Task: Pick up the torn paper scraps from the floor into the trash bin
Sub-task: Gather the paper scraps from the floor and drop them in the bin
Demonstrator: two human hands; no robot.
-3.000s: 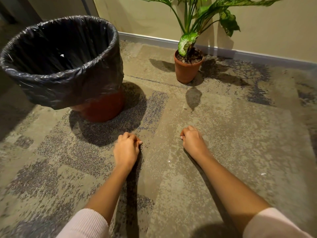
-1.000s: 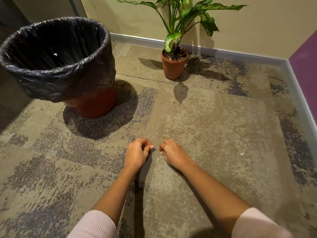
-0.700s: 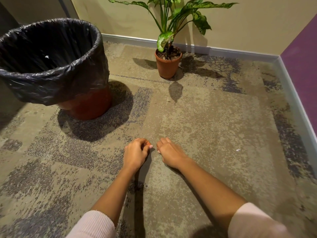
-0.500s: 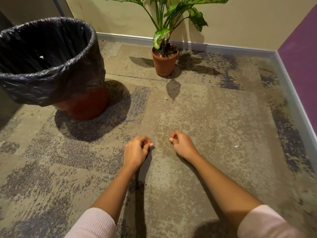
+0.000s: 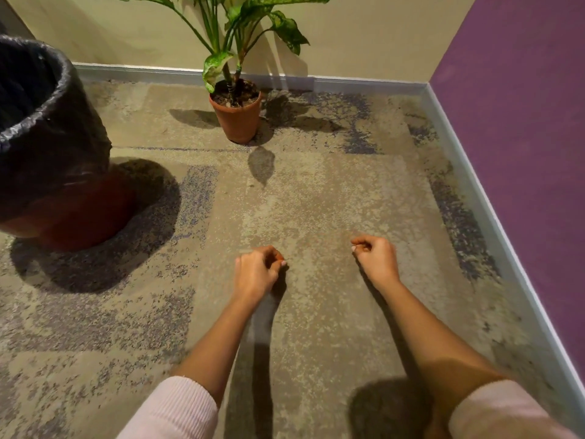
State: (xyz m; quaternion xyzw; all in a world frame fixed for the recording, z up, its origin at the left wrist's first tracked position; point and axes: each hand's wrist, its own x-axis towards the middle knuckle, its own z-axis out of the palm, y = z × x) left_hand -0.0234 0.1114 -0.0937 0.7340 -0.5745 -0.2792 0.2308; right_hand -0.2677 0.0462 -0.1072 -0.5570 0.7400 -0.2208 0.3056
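**Paper scraps.** None lies plainly in sight on the carpet (image 5: 316, 201). The single white fleck that lay to the right half a second ago no longer shows. It is probably under or between the right fingertips, but this is too small to confirm.

**Right hand** (image 5: 375, 255). Low over the carpet, fingers curled and their tips drawn together. It has swung out to the right, away from the left hand and toward where the fleck lay. Whether it holds anything cannot be told.

**Left hand** (image 5: 258, 274). Just above the carpet at centre, fingers curled with the thumb against them. Contents, if any, are hidden.

**Trash bin** (image 5: 57, 147). Far left, black-lined, now cut by the frame edge and well apart from both hands.

**Surroundings.** Potted plant (image 5: 237, 117) at the far wall; purple wall (image 5: 522, 122) at right.

**Assessment.** The pickup looks almost finished. What remains is likely to be carrying whatever the hands hold leftward to the bin and dropping it in.
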